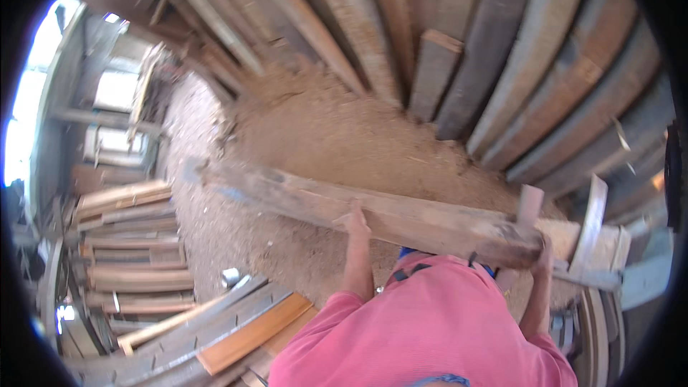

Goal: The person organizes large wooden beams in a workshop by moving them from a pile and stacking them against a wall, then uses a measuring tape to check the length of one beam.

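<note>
A long, thick wooden beam (308,198), weathered grey-brown, is held across the front of my body. Its near-right end is dark and worn, and its far-left end is blurred. My left hand (353,221) grips the beam's near edge around its middle, thumb side up against the wood. At the right end, my right hand (545,251) is closed around the beam's end, its fingers partly hidden behind the wood. Dirt ground shows beyond and beneath the beam.
Tall planks (494,50) lean in a row along the far and right sides. Stacked timber (136,279) lies at left, with an orange-brown board (254,332) in front. A small metal can (230,276) sits on the ground. Pale wooden pieces (589,218) stand by the right hand.
</note>
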